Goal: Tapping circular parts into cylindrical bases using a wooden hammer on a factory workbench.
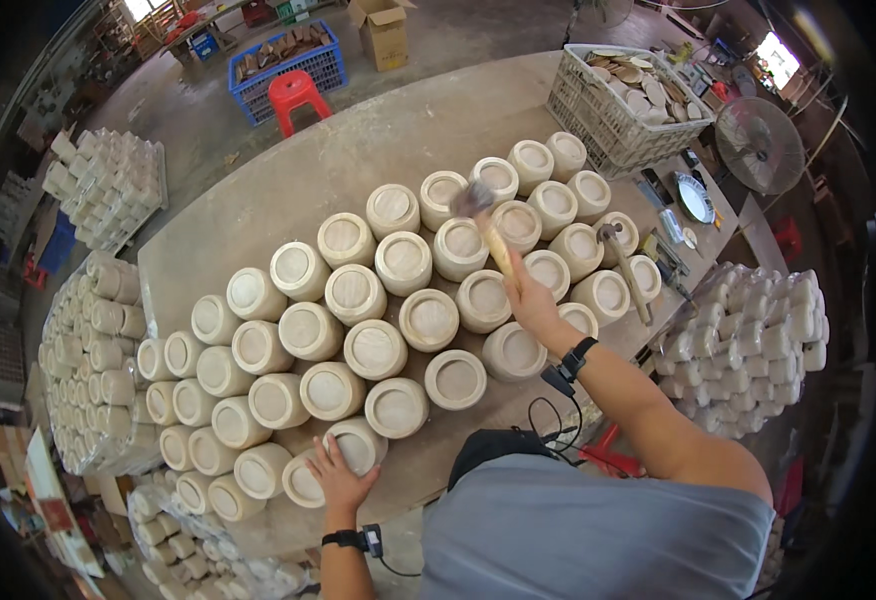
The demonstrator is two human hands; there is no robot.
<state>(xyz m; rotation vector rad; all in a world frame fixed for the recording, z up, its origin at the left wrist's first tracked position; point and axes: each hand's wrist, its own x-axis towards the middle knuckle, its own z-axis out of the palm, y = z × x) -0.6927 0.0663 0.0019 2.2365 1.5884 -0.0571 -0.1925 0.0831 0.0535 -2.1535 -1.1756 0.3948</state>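
Note:
Rows of pale, rounded wooden pots [374,349] with recessed round faces cover much of the worktable [518,110]. My right hand [535,300] is closed around the light wooden handle of a tool [493,235]. Its dark head is blurred over the pots in the upper middle, so its exact kind is unclear. At the near edge, my left hand [343,482] rests with fingers spread against a pot [360,447], beside another pot [303,482]. A hammer [630,272] lies among the pots on the right.
A grey crate of thin wooden discs [598,115] stands at the far right, near a fan [759,145]. Wrapped stacks of pots [98,350] are at left; another wrapped stack [743,345] is at right. Behind are a red stool [296,95] and blue crate [258,92].

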